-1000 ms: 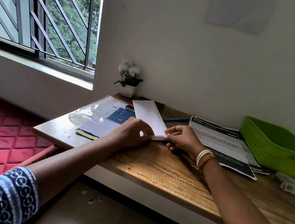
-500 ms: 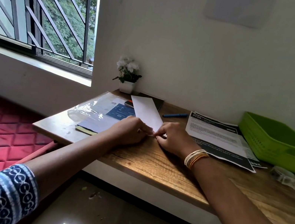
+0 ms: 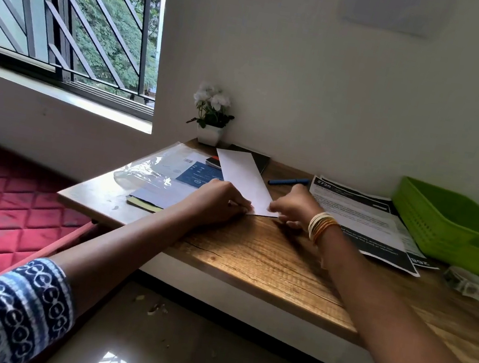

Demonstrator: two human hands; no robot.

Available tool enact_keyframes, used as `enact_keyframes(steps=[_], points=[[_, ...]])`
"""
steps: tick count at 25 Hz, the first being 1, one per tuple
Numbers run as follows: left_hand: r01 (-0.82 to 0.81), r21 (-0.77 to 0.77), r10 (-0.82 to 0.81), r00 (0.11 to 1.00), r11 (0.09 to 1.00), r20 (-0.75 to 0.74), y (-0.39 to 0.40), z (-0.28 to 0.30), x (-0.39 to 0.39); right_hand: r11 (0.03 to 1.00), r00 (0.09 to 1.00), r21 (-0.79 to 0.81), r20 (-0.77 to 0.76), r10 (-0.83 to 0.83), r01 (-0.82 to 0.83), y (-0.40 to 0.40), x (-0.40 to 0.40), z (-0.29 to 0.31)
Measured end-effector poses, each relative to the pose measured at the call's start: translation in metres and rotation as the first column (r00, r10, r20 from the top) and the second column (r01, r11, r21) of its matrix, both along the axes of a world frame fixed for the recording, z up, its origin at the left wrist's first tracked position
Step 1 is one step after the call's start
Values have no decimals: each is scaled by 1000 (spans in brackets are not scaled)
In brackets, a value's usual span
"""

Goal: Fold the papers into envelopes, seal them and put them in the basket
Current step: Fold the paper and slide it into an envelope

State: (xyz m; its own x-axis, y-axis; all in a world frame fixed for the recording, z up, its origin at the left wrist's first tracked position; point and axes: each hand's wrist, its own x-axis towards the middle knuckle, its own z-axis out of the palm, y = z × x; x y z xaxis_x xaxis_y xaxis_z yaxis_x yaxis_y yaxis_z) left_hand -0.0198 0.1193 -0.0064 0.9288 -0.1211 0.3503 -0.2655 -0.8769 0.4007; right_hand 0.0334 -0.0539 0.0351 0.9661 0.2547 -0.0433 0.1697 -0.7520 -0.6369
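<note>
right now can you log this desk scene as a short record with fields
surface: wooden desk
work item: white folded paper, lying flat
left hand: curled at the paper's near left corner, grip unclear
right hand: blurred at the near right corner
basket: green, far right by the wall
nearby: blue pen, printed sheets, potted flowers

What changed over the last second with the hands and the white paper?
The fold at the paper's near end, pinched up a second ago, now lies flat. Right hand moved a little right along that edge; left hand stayed on the near left corner. Basket, pen and printed sheets unchanged.
</note>
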Motion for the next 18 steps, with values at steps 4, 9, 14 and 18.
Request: enact_keyframes(steps=[4, 9, 14, 18], points=[[10, 0, -10, 1000, 1000, 8, 0, 0, 0, 999, 994, 34, -108, -7, 11, 4, 1, 12], [10, 5, -10, 997, 1000, 75, -5, 3, -6, 973, 976, 231, -210, 63, -13, 2, 2, 8], [-81, 182, -9, 895, 980, 446, -6, 1, -7, 818, 958, 572, -201, 203, -54, 6, 0, 3], [-99, -38, 102, 785, 994, 611, -4, -1, -5, 688, 922, 722, -214, 322, -72, 5, -6, 5]])
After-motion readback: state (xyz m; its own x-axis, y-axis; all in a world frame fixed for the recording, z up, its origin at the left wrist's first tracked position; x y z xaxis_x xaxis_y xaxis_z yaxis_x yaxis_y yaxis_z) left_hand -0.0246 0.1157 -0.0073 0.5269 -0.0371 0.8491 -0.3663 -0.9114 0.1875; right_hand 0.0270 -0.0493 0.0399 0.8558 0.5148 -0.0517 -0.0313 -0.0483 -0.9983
